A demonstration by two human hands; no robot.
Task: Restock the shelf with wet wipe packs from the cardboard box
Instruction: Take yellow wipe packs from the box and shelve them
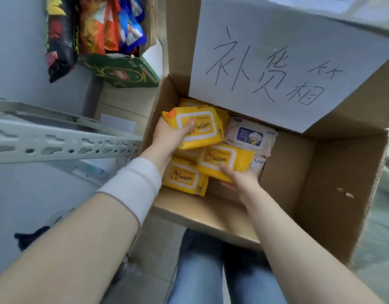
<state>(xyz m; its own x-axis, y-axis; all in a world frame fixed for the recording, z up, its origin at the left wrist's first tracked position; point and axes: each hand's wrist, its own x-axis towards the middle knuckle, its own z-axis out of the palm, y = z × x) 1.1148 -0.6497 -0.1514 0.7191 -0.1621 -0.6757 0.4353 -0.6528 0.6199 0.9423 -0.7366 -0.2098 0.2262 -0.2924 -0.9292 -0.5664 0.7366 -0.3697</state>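
A yellow soft-plastic wet wipe pack [198, 128] lies tilted above the others. The left hand [169, 137] is curled round its near end with the thumb on the label, probably ready to lift it clear. The right hand [239, 181] pinches the near edge of a second yellow pack [226, 160], seemingly so two go per trip. Both packs are inside the brown cardboard box [309, 172], beside a pale pink wipe pack [250, 134]. The grey perforated metal shelf [57, 143] stands just left of the box.

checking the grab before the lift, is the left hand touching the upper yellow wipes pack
Touching. The head view shows the left hand gripping the upper yellow wipes pack, with the thumb laid across its front label.
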